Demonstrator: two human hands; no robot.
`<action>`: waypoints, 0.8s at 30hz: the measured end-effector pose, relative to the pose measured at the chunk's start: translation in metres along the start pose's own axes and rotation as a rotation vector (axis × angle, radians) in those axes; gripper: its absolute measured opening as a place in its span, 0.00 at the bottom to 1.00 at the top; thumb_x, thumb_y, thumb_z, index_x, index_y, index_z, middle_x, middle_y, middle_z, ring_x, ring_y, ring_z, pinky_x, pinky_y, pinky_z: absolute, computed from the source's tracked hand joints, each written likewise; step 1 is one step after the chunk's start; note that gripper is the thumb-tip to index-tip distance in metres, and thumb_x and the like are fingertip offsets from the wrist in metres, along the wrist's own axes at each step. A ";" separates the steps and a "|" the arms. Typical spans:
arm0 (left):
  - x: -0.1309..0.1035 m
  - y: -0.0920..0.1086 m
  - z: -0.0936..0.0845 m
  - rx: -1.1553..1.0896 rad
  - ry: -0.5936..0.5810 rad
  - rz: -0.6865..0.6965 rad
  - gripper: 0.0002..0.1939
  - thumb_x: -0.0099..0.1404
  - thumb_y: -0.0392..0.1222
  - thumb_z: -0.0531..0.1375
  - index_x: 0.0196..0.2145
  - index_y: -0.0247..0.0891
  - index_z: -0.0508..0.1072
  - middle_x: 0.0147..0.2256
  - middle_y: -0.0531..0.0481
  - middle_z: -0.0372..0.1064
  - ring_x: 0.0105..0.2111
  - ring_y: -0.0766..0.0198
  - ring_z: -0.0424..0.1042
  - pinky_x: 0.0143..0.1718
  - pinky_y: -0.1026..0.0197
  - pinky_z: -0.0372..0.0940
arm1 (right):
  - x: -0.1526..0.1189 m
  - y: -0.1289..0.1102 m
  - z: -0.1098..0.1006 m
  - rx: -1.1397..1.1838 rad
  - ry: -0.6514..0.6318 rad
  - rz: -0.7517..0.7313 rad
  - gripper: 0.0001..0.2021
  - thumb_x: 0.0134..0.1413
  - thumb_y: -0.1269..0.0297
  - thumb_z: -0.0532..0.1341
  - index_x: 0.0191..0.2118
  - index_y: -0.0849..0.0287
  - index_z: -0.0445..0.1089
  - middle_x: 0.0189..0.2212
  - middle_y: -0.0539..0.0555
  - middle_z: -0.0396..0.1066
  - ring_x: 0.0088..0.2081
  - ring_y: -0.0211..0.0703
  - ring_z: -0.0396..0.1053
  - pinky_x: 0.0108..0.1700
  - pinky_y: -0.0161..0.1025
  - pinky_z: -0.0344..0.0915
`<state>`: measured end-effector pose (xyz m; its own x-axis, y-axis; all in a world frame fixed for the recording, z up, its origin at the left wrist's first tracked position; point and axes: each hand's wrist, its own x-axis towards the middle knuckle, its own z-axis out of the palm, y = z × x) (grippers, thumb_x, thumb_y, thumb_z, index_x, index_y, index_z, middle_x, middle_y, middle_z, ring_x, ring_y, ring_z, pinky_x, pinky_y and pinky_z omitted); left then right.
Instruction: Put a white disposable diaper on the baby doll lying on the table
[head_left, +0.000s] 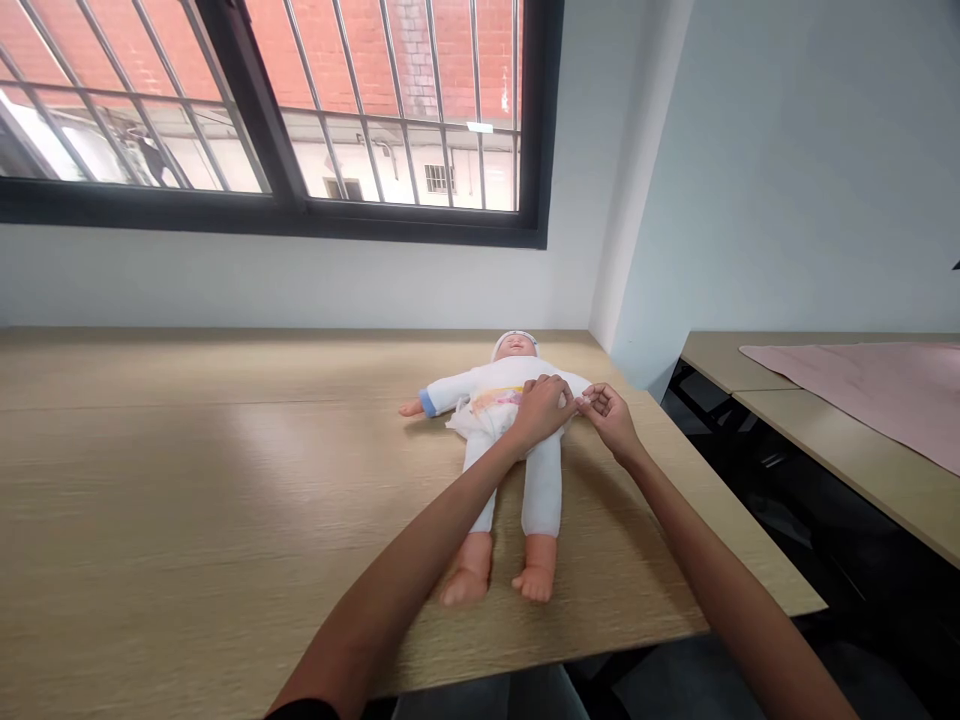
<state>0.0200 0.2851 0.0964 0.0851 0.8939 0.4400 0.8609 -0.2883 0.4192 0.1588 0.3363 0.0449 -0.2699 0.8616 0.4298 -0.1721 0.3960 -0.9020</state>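
**Beside the doll's waist, two hands meet in close fingertip work**

Across a pale wooden table (225, 500), in the head view, a baby doll (517, 373) lies on its back, its head toward the wall and its bare feet (463, 586) toward the person. It wears white clothes; one sleeve ends in a blue cuff (427, 402), and the other arm is partly hidden by the hands. Around the middle sits a whitish wrap (495, 401) with yellow and pink print, its edge ragged and loose on the side away from the hands.

The left hand (541, 412) is over the doll's hip, fingers bent inward. The right hand (615, 420) comes in from the other side with thumb and fingers drawn together. Their fingertips nearly meet, and a small pale bit shows at the right fingertips. Whether either hand is clamped on the wrap, the sleeve or something finer, I cannot tell.

The step in hand looks like a small adjustment at the side of the wrap. As a judgement, the next move calls for a light pinch, both hands working as a pair, and little pull, since a tug could turn the doll or skew the wrap. The loose far edge would need attention of its own.

Off to the right, a pink cloth (885, 390) lies on another table (847, 448).
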 end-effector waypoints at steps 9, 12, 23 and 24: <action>0.002 -0.002 0.004 0.067 -0.018 -0.002 0.08 0.63 0.43 0.54 0.27 0.39 0.66 0.34 0.50 0.70 0.41 0.58 0.66 0.48 0.52 0.55 | -0.002 -0.005 0.003 -0.029 0.001 -0.004 0.17 0.43 0.52 0.66 0.32 0.56 0.63 0.29 0.49 0.63 0.34 0.39 0.66 0.43 0.39 0.66; 0.001 -0.001 0.003 0.079 -0.027 -0.002 0.09 0.64 0.44 0.54 0.27 0.39 0.66 0.34 0.49 0.70 0.41 0.58 0.66 0.48 0.52 0.56 | -0.003 -0.006 0.004 -0.030 -0.002 0.000 0.17 0.43 0.51 0.66 0.32 0.56 0.63 0.29 0.49 0.64 0.35 0.40 0.66 0.43 0.40 0.66; 0.002 -0.005 0.002 -0.019 -0.021 0.008 0.06 0.63 0.38 0.52 0.31 0.40 0.69 0.37 0.51 0.72 0.41 0.61 0.69 0.51 0.53 0.55 | 0.000 -0.001 -0.001 -0.016 0.077 0.047 0.21 0.40 0.51 0.68 0.37 0.55 0.63 0.28 0.47 0.63 0.34 0.40 0.67 0.43 0.41 0.67; 0.002 -0.005 0.002 -0.030 -0.023 0.009 0.06 0.63 0.39 0.53 0.32 0.40 0.69 0.37 0.51 0.72 0.41 0.61 0.69 0.51 0.54 0.55 | 0.000 -0.001 -0.002 -0.014 0.078 0.047 0.21 0.40 0.51 0.68 0.37 0.55 0.63 0.28 0.47 0.63 0.34 0.40 0.67 0.43 0.41 0.67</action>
<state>0.0167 0.2890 0.0941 0.1041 0.8988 0.4258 0.8448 -0.3058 0.4390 0.1610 0.3366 0.0456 -0.2028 0.9014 0.3825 -0.1479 0.3579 -0.9220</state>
